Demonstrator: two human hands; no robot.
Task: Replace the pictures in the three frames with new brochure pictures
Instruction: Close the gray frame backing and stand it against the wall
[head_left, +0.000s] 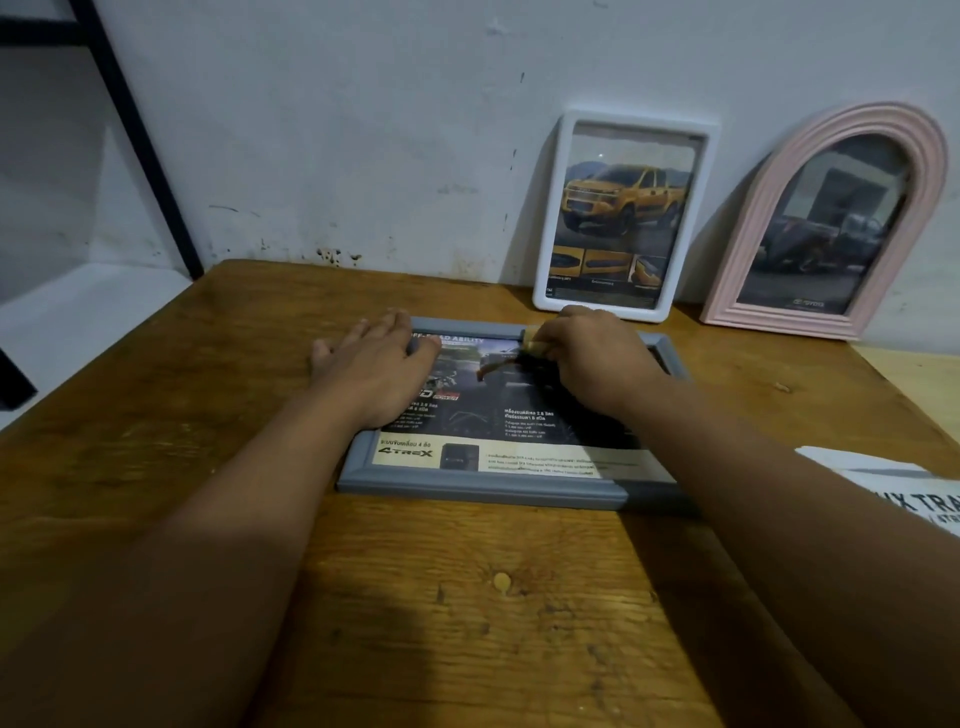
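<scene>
A grey rectangular frame (470, 486) lies flat on the wooden table (156, 441). A dark brochure picture (498, 415) with a car and printed text lies in it. My left hand (376, 364) presses flat on the frame's left part, fingers straight. My right hand (592, 353) rests on the frame's upper right with fingers curled, pinching a small pale thing at the top edge. A white frame (550, 249) with a yellow pickup picture and a pink arched frame (758, 218) with a dark car picture lean on the wall behind.
A white brochure (893, 483) with black lettering lies at the table's right edge. A black metal bar (140, 140) runs diagonally down the wall at the left. The scuffed white wall (363, 130) stands right behind the table.
</scene>
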